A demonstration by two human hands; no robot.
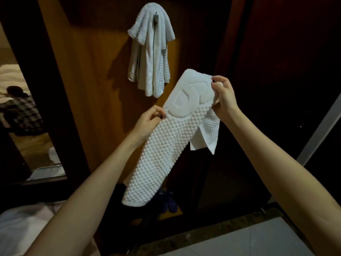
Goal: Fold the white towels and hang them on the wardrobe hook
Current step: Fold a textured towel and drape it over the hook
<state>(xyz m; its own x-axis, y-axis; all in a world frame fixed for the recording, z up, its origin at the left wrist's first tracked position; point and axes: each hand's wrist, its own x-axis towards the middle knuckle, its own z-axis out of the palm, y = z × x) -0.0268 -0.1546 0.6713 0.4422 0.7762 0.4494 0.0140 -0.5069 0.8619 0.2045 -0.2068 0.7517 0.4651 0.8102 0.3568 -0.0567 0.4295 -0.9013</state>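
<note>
I hold a white bobble-textured towel point(166, 141) up in front of the wooden wardrobe panel point(88, 74). It is folded lengthways and hangs slanted down to the left. My left hand point(147, 119) pinches its left edge about a third of the way down. My right hand point(222, 96) grips its upper right corner, with a loose flap drooping below that hand. Above, several white towels point(149, 52) hang bunched over the metal hook point(156, 16) on the panel.
A mirror point(22, 108) at the left reflects a person in a checked shirt and a bed. Blue shoes point(168, 201) sit low in the wardrobe. A dark door point(286, 71) stands at the right, pale floor tiles point(239, 241) below, white bedding point(20, 224) at lower left.
</note>
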